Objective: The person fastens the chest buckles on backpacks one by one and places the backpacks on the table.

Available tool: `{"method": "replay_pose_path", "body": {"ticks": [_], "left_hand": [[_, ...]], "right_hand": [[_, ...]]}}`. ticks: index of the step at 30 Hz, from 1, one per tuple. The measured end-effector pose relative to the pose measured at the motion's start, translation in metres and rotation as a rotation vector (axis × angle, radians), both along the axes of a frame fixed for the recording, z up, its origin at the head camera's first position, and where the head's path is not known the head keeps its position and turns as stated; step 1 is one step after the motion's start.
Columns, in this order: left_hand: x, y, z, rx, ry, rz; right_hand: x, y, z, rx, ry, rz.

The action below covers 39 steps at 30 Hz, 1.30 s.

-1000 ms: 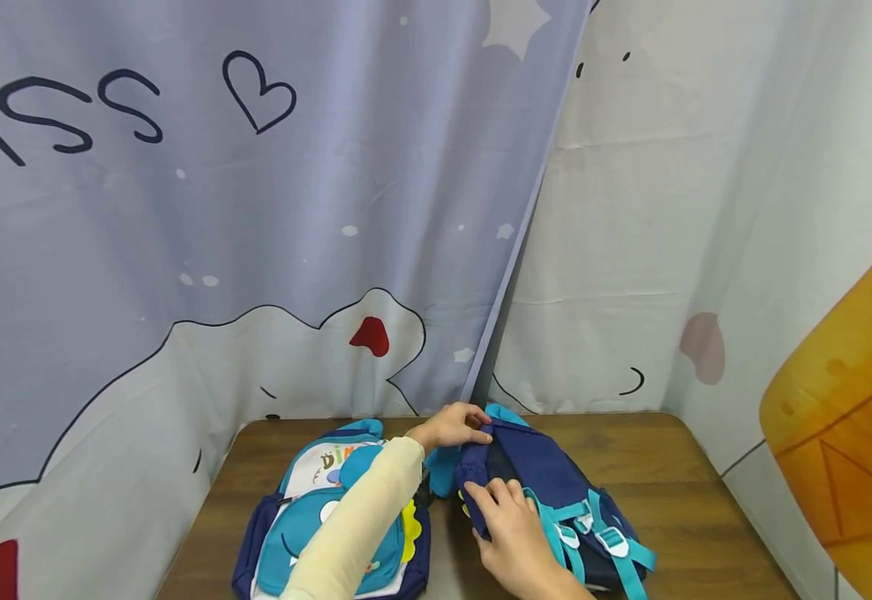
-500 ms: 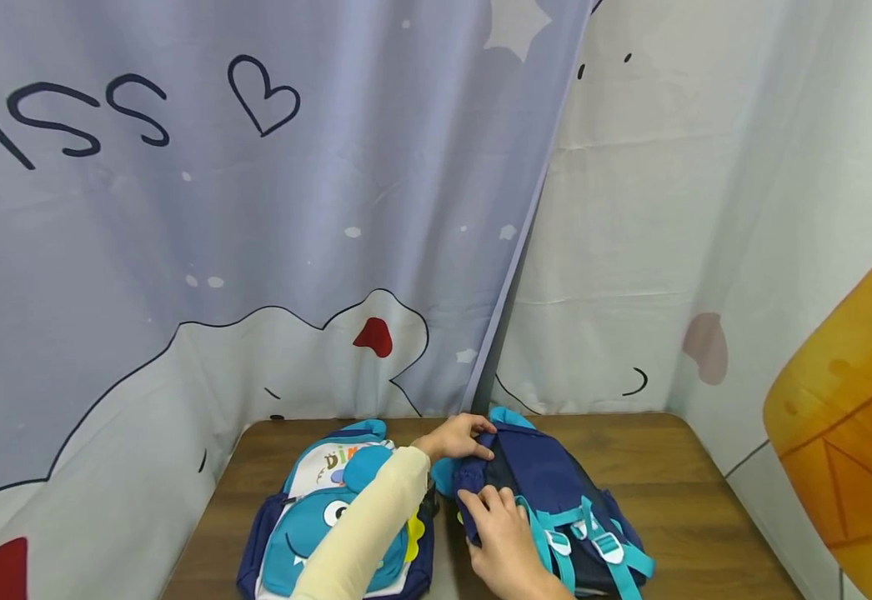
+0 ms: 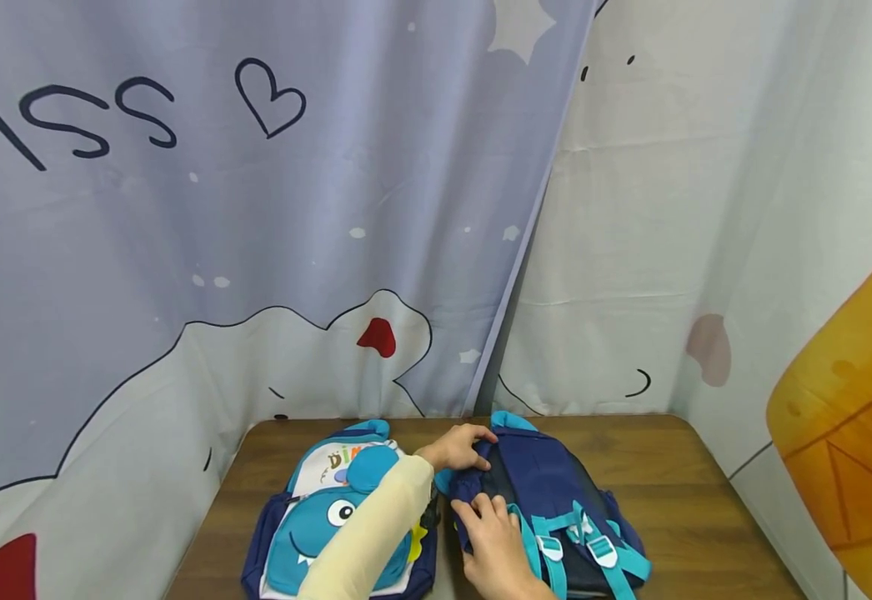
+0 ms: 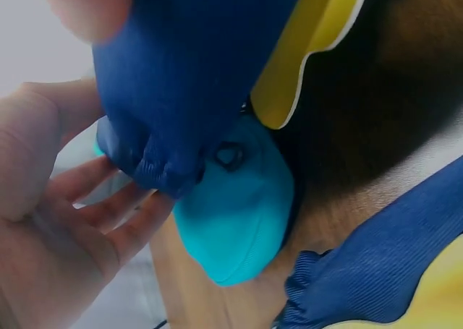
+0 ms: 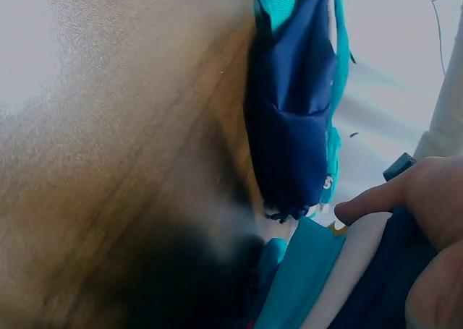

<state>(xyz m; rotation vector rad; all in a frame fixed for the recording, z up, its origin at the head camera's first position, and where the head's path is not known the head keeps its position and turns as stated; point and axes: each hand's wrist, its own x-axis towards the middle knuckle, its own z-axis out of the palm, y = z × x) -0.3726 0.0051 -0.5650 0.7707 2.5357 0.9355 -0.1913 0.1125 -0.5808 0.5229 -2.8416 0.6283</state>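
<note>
A navy backpack (image 3: 548, 475) lies with its padded back and turquoise straps (image 3: 578, 537) upward on the right of the table. My left hand (image 3: 457, 447) grips its left side near the top; in the left wrist view those fingers (image 4: 126, 202) curl under the gathered navy side pocket (image 4: 155, 144). A turquoise flap (image 4: 239, 213) and yellow trim (image 4: 289, 69) show beside it. My right hand (image 3: 492, 542) holds the same side lower down, its index finger (image 5: 372, 202) over the bag's edge in the right wrist view. The bag's front is turned down, mostly hidden.
A second backpack (image 3: 331, 542), with a blue dinosaur face, lies front up on the left, partly under my left sleeve (image 3: 372, 529). Both bags are on a brown wooden table (image 3: 676, 492). Printed curtains (image 3: 376, 208) hang behind the table's back edge.
Both hands have shifted slightly left and toward me, and the right-hand backpack's near side has come along with them. The head view has turned a little to the left.
</note>
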Motion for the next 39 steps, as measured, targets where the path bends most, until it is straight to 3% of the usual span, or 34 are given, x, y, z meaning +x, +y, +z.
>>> {"method": "replay_pose_path", "body": {"ticks": [15, 25, 30, 39], "left_hand": [[0.004, 0.003, -0.017, -0.044, 0.05, 0.012], [0.01, 0.003, -0.011, -0.122, 0.076, -0.02], [0.01, 0.002, -0.012, -0.119, 0.098, -0.027], [0.009, -0.003, -0.008, -0.074, 0.125, -0.037]], "right_hand": [[-0.001, -0.006, -0.011, 0.059, -0.041, 0.037], [-0.007, -0.008, -0.015, 0.063, -0.19, 0.088], [-0.01, -0.001, -0.003, 0.042, -0.201, 0.147], [-0.018, 0.019, 0.028, 0.034, -0.135, 0.244]]}}
